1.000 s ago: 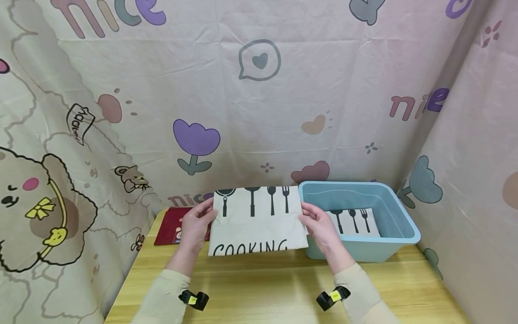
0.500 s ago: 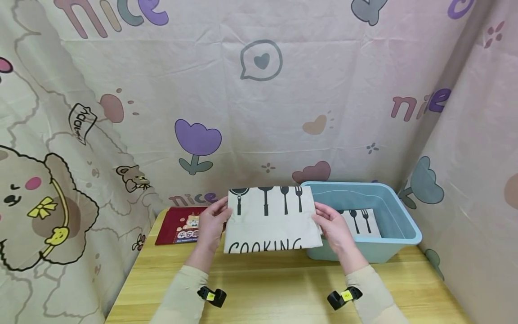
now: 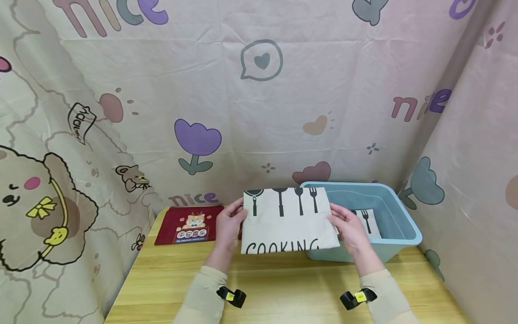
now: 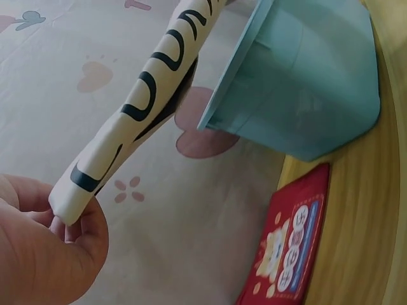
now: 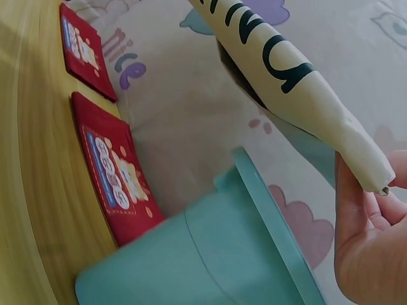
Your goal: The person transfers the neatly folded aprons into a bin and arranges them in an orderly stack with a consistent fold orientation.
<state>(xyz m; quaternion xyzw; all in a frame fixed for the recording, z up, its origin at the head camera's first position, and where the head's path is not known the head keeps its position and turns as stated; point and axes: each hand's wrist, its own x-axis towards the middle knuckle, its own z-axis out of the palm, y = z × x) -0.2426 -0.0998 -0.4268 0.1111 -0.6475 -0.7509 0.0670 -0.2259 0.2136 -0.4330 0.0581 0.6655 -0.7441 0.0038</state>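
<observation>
A folded white cloth (image 3: 289,225), printed with dark kitchen utensils and the word COOKING, is held up level above the table. My left hand (image 3: 228,225) pinches its left side, thumb on top. On the opposite side my right hand (image 3: 350,229) pinches the edge the same way. Its fold looks thick from the side in the left wrist view. The held cloth's right part overlaps the near left wall of a blue plastic bin (image 3: 398,216) in the head view. Inside that bin lies another folded white cloth (image 3: 373,225) with a fork print, partly hidden by my right hand.
A red folded cloth (image 3: 166,229) with a cartoon animal lies at the table's back left. In the right wrist view a second red cloth (image 5: 117,175) lies nearer the bin. Wooden table (image 3: 162,279) extends in front, and a patterned curtain (image 3: 263,112) hangs behind.
Both hands have moved right with the folded white cloth, toward the bin. It covers more of the bin now, and the left red cloth has come into fuller view.
</observation>
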